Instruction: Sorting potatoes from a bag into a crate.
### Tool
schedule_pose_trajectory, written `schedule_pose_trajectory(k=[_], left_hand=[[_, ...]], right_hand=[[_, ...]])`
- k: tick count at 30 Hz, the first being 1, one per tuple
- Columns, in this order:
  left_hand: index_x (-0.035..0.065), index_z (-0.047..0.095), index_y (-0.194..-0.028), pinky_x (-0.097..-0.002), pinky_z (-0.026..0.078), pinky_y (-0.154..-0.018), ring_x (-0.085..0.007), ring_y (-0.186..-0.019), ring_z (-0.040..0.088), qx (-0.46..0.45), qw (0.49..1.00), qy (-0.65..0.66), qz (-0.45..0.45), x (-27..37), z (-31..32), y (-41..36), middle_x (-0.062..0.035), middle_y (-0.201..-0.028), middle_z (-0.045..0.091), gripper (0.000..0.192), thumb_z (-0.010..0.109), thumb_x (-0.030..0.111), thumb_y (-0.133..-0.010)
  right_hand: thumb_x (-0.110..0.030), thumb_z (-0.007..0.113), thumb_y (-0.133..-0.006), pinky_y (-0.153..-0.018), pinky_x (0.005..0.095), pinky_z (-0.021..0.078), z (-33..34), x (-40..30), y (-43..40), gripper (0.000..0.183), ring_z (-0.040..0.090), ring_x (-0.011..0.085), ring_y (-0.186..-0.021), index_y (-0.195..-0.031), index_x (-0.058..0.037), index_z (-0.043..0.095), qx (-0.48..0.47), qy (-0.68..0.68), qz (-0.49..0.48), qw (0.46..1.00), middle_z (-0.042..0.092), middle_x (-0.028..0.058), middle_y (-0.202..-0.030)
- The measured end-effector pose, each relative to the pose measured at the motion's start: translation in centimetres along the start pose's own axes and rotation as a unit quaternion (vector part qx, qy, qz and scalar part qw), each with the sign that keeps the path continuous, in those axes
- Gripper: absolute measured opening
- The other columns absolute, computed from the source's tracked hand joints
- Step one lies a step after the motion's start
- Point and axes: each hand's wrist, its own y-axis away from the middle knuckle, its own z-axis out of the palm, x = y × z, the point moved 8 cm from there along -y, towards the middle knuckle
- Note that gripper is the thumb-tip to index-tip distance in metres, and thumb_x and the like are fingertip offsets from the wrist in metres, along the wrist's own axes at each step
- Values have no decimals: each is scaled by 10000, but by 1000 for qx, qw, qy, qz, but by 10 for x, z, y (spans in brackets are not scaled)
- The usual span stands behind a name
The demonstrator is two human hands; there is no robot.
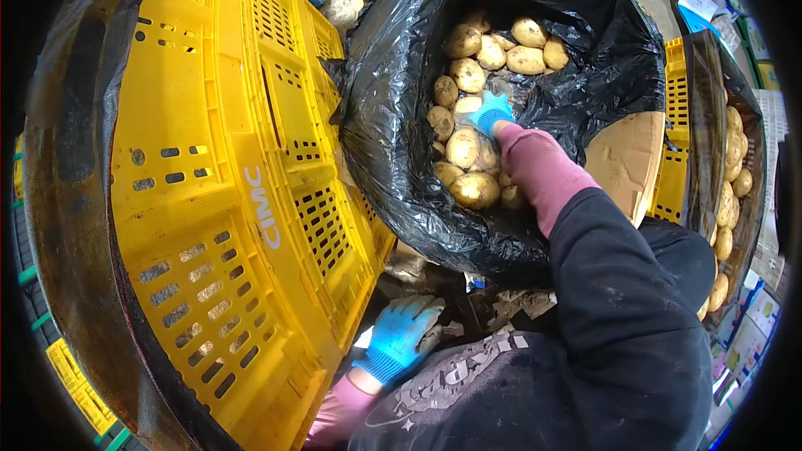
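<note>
Potatoes [474, 190] lie along the left side and at the far end of a box lined with a black plastic bag [401, 119]. My right hand [493, 114], in a blue glove with a pink sleeve above it, reaches into this box and touches the potatoes; its fingers and any grip are mostly hidden. Low in the picture, my left hand [401, 332], also gloved in blue, rests close to my body beside the yellow crate, fingers together and slightly bent. Whether it holds anything is not visible.
A large yellow plastic crate [244, 138] stands on its side at the left. Brown cardboard [626, 156] shows at the lined box's right edge. Farther right, more potatoes [730, 200] sit in a dark-lined container beside another yellow crate [673, 138]. Printed cartons stand at the upper right.
</note>
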Motion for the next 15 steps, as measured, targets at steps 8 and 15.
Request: schedule_pose_trajectory(k=[8,15], left_hand=[[49,629,-1142,-472,479,-895,-389,-1024,595,95,993,-10,63,33,-29,5,-186,-1160,625,363,692,208,-822],[-44,443,-1412,-328,459,-1011,-226,-1205,566,271,945,168,78,75,-69,16,-161,-1376,534,624,721,75,-865]], right_hand=[[-365,718,-886,-856,405,564,-41,-16,73,649,574,261,-1187,-1436,-157,441,-178,-524,-32,832,547,95,-1340],[-562,543,-963,-692,328,585,-163,-88,243,566,678,193,-928,-1322,-124,562,-211,-648,-97,726,663,92,-1183]])
